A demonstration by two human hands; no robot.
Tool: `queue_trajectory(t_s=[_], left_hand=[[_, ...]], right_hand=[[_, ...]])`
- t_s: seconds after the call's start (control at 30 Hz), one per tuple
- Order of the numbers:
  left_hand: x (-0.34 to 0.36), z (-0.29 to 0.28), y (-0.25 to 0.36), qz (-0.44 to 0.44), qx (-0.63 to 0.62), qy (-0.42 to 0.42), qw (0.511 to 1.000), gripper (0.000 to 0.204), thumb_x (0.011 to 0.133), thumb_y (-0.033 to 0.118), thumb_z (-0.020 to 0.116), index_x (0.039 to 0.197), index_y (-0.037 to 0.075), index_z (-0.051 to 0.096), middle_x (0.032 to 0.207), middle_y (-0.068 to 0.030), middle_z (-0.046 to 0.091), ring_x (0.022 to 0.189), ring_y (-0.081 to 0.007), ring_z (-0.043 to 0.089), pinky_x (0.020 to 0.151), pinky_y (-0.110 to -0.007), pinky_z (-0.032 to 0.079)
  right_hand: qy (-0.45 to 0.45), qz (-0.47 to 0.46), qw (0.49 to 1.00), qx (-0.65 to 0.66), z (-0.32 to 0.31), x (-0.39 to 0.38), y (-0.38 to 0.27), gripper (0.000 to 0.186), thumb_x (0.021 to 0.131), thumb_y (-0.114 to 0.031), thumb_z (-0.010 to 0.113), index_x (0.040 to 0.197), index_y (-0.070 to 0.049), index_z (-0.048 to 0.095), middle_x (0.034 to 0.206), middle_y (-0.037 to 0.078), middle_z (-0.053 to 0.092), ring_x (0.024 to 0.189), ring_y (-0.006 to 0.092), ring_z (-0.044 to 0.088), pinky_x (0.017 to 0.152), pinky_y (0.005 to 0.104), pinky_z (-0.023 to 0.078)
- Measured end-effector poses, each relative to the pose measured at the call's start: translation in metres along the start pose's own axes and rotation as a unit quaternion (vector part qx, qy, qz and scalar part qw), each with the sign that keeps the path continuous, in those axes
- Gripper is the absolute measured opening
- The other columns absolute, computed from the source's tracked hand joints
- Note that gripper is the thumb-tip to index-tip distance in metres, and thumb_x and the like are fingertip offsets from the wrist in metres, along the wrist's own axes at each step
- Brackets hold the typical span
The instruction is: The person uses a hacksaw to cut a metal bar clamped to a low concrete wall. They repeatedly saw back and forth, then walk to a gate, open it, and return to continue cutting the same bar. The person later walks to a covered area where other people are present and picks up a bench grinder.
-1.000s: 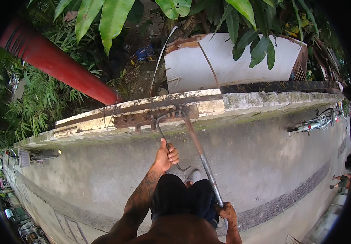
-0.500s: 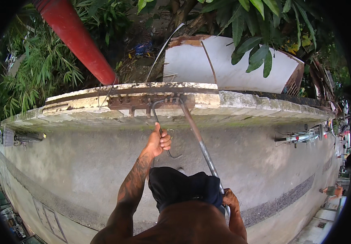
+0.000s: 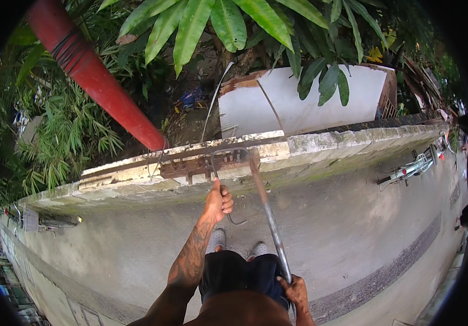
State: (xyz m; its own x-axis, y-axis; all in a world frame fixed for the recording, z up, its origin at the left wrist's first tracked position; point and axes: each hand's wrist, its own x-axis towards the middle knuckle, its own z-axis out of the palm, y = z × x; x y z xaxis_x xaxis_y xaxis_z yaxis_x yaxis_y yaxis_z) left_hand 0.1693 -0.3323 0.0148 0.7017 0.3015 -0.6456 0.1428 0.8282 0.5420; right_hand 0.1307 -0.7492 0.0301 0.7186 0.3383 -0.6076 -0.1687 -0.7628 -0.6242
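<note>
My left hand [image 3: 219,204] is closed around a thin bent metal rod [image 3: 214,166]. The rod's upper end curves over among the pegs of a rusty, dark bending jig [image 3: 175,170] on top of a low wall; its lower end curls into a hook below my fist. My right hand [image 3: 296,292], beside my right hip, grips the lower part of a long metal pipe [image 3: 271,220]. That pipe slants up to the jig, rusty at the top and bare grey lower down. Its upper end is at the pegs, close to the rod.
The low concrete wall [image 3: 326,145] crosses ahead. A red post [image 3: 103,81] leans behind it, near a white panel [image 3: 304,100] and overhanging leaves [image 3: 228,24]. Bicycles stand at the right [image 3: 408,171] and left [image 3: 55,221]. My shoes [image 3: 258,249] are on the concrete.
The view has tilted and shifted, bringing my shoes into sight. Both hands keep their grips on the rod and the pipe. The pipe stands slightly steeper in the picture.
</note>
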Motion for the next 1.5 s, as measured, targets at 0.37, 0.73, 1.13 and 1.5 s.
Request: queue_trajectory(t_s=[0.37,0.73,1.13,1.5], left_hand=[[-0.09,0.09,0.13,0.121,0.051,-0.365,0.922,0.065,0.098,0.075,0.021,0.074,0.016,0.036,0.056,0.0064,0.023,0.044,-0.007,0.019,0.043,-0.027,0.02],[-0.099,0.099,0.162,0.063,0.065,-0.536,0.839,0.076,0.095,0.079,0.018,0.066,0.011,0.039,0.054,0.0003,0.033,0.047,-0.0143,0.033,0.05,-0.033,0.034],[-0.007,-0.029,0.006,-0.16,-0.021,-0.203,0.966,0.073,0.091,0.083,0.026,0.062,0.017,0.034,0.051,0.0067,0.02,0.041,-0.0095,0.019,0.043,-0.029,0.021],[0.01,-0.032,-0.018,-0.134,-0.093,-0.174,0.971,0.072,0.09,0.084,0.029,0.061,0.018,0.034,0.05,0.0071,0.019,0.04,-0.0095,0.018,0.04,-0.029,0.018]], right_hand=[[0.262,-0.175,0.942,0.113,0.046,0.061,-0.049,0.067,0.084,-0.066,0.066,0.07,-0.001,0.054,0.052,0.008,0.04,0.051,0.0179,0.041,0.048,0.0401,0.036],[0.327,-0.234,0.905,0.137,0.048,0.074,-0.067,0.063,0.085,-0.062,0.068,0.068,-0.003,0.054,0.052,0.006,0.042,0.051,0.0156,0.042,0.048,0.0382,0.037],[0.115,0.089,0.979,0.145,0.083,-0.022,0.029,0.063,0.091,-0.06,0.065,0.069,-0.001,0.064,0.052,0.003,0.054,0.046,0.0121,0.052,0.045,0.0306,0.04],[0.096,0.058,0.991,0.077,0.048,-0.005,0.028,0.065,0.092,-0.061,0.062,0.069,0.0,0.063,0.052,0.005,0.054,0.048,0.0152,0.053,0.048,0.0338,0.042]])
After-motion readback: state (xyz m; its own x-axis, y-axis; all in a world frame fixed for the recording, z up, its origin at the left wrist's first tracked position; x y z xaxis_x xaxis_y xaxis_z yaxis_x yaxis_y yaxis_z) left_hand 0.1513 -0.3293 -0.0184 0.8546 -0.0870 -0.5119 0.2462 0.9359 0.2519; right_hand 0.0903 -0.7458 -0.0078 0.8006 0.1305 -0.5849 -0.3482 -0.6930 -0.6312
